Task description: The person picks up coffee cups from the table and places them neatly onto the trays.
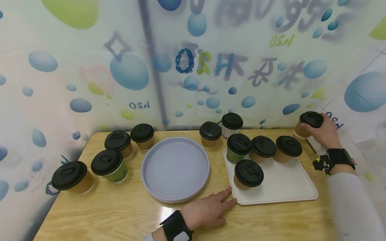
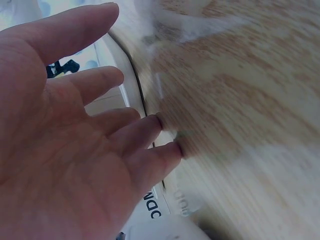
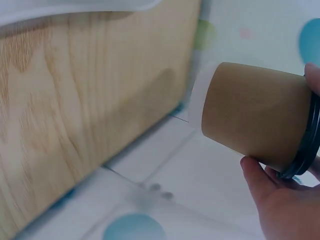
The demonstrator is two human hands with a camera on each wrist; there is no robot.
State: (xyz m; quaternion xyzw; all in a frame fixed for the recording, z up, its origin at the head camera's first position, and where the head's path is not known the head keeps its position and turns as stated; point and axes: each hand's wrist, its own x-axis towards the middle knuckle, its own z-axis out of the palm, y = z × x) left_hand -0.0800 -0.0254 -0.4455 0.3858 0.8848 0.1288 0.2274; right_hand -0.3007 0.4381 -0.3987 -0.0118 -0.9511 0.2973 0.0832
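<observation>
My right grip [image 1: 327, 134] is closed round the upper part of a brown cup [image 3: 255, 112], with fingers at its black lid [image 3: 311, 135] and on the side just below it. The held cup is at the far right corner of the tabletop [image 1: 120, 214]; in the right wrist view its pale base appears apart from the wood. My left grip [image 1: 206, 211] holds nothing: its fingers are extended, two of them reaching the near left corner of a white rectangular tray [image 1: 283, 187]. Four lidded cups stand on this tray: a green cup [image 1: 239, 144] at its far left, two brown cups [image 1: 263, 147] in line to the right, and a front brown cup [image 1: 248, 173] nearer me. I judge the handling to be midway: the held cup is grasped but not yet set down, four are on the tray, and six remain outside it. Of these six, a white cup [image 1: 232, 121] and a further brown cup [image 1: 210, 131] stand behind the tray's left end; a second green cup [image 1: 109, 163] and three more brown cups [image 1: 142, 134] stand left of a round grey plate [image 1: 175, 167]. A patterned sheet [image 1: 181, 33] backs the whole.
</observation>
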